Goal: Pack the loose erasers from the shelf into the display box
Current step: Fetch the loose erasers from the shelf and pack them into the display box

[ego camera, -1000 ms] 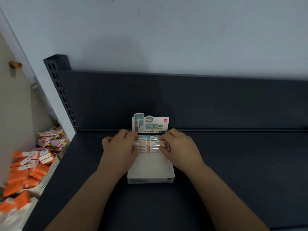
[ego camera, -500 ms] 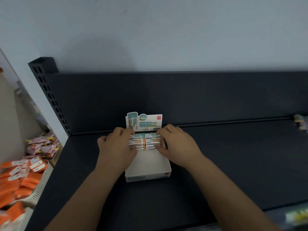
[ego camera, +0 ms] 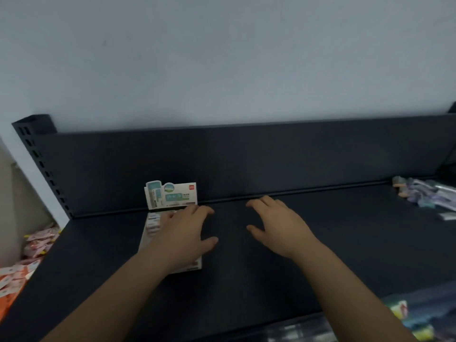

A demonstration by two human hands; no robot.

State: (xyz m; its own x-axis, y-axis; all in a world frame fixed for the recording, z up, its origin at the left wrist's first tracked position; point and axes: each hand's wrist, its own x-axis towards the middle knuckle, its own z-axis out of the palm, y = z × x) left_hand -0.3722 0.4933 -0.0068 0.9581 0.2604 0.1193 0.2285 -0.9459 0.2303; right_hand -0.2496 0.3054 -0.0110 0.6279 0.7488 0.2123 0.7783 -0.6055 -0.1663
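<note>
A dark shelf [ego camera: 320, 243] is stretching from side to side in front of a pale wall. The white display box [ego camera: 170, 197] is sitting near the back left corner of the shelf, with its picture card standing up against the back edge. Some erasers [ego camera: 153, 224] are lying in rows at the back of the box, but they are looking blurry, so how many there are cannot be told. The left hand [ego camera: 185, 233] is hanging over the box with its fingers spread wide and nothing held in it, and it is hiding most of the inside of the box. The right hand [ego camera: 276, 225] is floating over the bare shelf just beside the box, to the right of it, also spread wide and holding nothing. The two hands are apart from each other. More loose erasers [ego camera: 419, 193] are lying in a small pile near the back right corner of the shelf, well apart from the box. Pink and orange packets [ego camera: 32, 248] are lying in a heap lower down, past the left edge of the shelf.
</note>
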